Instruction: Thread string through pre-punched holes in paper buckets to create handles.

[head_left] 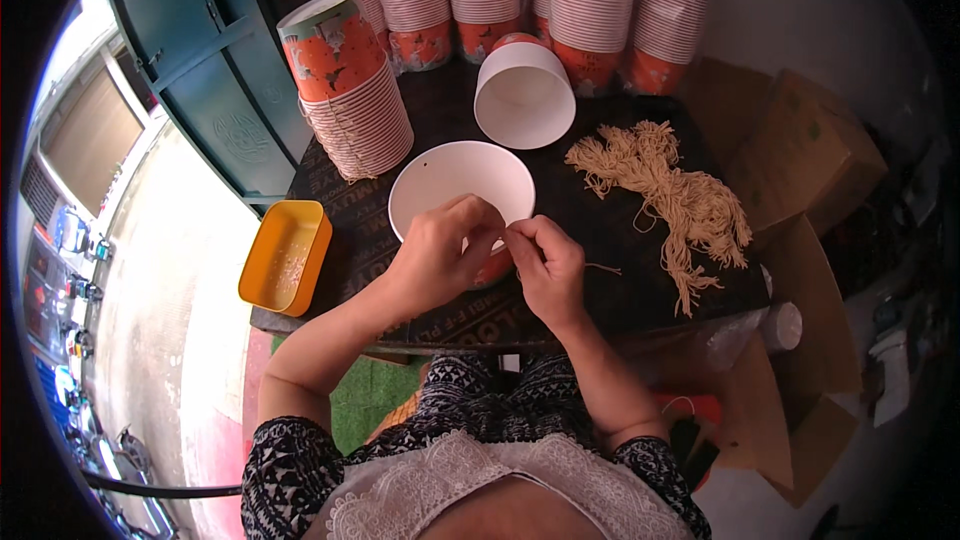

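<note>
A round paper tub [450, 178], white inside and orange outside, stands in front of me on the dark table. A small dark hole shows in its far wall. My left hand [447, 243] is closed at the tub's near rim, fingers curled and thumb bent; what its fingertips grip is hidden. Against it, my right hand [550, 265] pinches at the same rim, holding a thin beige string [604, 268] whose loose end sticks out to the right. A bundle of similar beige strings [700, 208] lies to the right of the tub.
Another white tub [525, 105] lies tipped behind, mouth toward me. At the back left stands a stack of tubs [355, 115] with strings hanging down it. Plastic-wrapped stacks [590, 0] line the back. A yellow box [252, 265] sits at the left edge, cardboard boxes [820, 155] at right.
</note>
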Demonstrator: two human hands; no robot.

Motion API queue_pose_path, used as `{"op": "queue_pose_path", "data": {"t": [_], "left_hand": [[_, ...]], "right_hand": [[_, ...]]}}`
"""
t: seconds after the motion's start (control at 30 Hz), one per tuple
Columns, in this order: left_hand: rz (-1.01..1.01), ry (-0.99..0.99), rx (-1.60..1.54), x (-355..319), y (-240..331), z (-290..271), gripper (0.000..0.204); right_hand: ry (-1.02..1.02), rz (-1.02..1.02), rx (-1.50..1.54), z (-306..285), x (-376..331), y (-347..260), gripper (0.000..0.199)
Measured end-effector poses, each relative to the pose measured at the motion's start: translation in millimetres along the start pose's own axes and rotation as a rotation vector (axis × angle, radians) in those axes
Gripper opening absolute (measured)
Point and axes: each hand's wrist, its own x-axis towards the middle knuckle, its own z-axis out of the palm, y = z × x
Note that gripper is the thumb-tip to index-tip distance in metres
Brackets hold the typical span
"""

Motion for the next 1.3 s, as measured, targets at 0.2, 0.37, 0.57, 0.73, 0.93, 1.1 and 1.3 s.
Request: {"op": "queue_pose_path", "data": {"t": [0.2, 0.37, 0.57, 0.73, 0.93, 1.1, 1.3], "left_hand": [[-0.030, 0.012, -0.002, 1.4, -1.8, 0.8, 0.008], [-0.028, -0.004, 0.030, 3.3, -2.4, 4.1, 0.008], [-0.078, -0.008, -0.010, 3.4, -4.9, 3.3, 0.011], [0.121, -0.080, 0.065, 3.9, -1.4, -1.0, 0.016], [0.244, -0.014, 0.119, 3.8, -4.6, 8.0, 0.016], [0.235, -0.005, 0.159, 0.7, -12.7, 8.2, 0.014], [0.172, -0.032, 0.154, -1.3, -6.1, 1.0, 0.009]], "right_hand": [[-0.103, -0.063, -0.033, -8.1, 2.3, -5.7, 0.006], [-0.063, 0.065, 0.180, -6.5, -1.4, 2.4, 0.007], [-0.050, 0.341, 0.423, -8.3, -3.0, -4.0, 0.017], [-0.044, 0.378, 0.437, -8.5, -2.5, -9.7, 0.019], [-0.027, 0.354, 0.420, -8.4, -4.4, -5.4, 0.021], [0.090, 0.056, 0.037, -13.6, -6.9, -9.9, 0.013], [0.100, -0.125, -0.330, -38.6, -16.9, -21.4, 0.011]]}}
